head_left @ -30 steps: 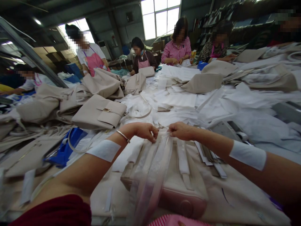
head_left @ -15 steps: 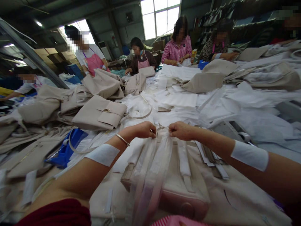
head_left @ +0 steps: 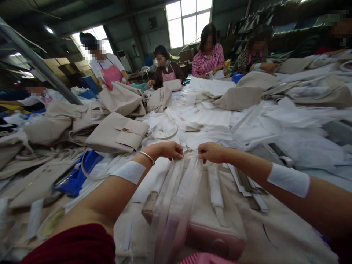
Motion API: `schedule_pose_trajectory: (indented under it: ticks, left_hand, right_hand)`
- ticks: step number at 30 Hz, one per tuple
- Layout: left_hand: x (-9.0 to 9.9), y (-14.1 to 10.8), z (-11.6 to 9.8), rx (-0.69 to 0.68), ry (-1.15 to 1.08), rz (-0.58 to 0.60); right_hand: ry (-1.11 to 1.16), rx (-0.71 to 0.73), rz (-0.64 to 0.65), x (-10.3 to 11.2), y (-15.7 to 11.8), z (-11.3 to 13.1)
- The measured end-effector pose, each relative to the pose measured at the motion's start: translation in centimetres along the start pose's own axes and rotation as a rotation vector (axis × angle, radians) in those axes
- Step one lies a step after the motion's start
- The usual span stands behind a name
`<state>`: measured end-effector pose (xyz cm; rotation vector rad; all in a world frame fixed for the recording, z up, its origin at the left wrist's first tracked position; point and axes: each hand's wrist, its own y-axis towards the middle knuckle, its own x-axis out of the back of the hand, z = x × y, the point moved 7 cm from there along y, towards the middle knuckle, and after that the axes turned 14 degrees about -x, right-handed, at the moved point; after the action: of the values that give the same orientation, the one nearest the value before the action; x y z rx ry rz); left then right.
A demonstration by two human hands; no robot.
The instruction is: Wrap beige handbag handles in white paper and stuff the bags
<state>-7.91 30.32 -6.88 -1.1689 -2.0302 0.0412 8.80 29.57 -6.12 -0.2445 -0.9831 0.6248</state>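
Observation:
My left hand (head_left: 173,150) is closed in a pinch on the left upper edge of a long clear plastic sleeve (head_left: 188,190). At the other upper edge, my right hand (head_left: 213,152) pinches the same plastic. A pale strap seems to show through it, looped up between my hands. The sleeve hangs down towards me over a beige handbag (head_left: 229,220), whose front looks pinkish in the shade. White wrapping covers the handbag's handle (head_left: 215,189). The far end of the plastic runs out at the bottom of the view.
Beige bags (head_left: 118,132) are heaped on the left, beside a blue tape dispenser-like object (head_left: 78,176). White sheets (head_left: 211,117) cover the table's middle. Card strips (head_left: 249,187) and a grey device (head_left: 271,152) lie at right. Several people (head_left: 207,55) work across the table.
My hands keep their pinch on the plastic and hardly move. My left forearm has shifted slightly right, and the view has tipped a little.

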Motion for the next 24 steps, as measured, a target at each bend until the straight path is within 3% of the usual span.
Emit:
schedule_pose_trajectory:
  ticks: [6,14,24]
  left_hand:
    - [-0.1,0.7,1.5,0.022,0.068,-0.059]
    - [-0.7,1.8,1.7,0.055,0.193,-0.056]
    - [-1.3,4.7,1.9,0.132,0.462,-0.107]
  right_hand:
    - [-0.059,-0.017,0.040,-0.9,1.0,0.0]
    - [-0.154,-0.089,0.121,-2.2,2.8,-0.6]
    - [-0.527,0.027,-0.067,-3.6,3.7,1.5]
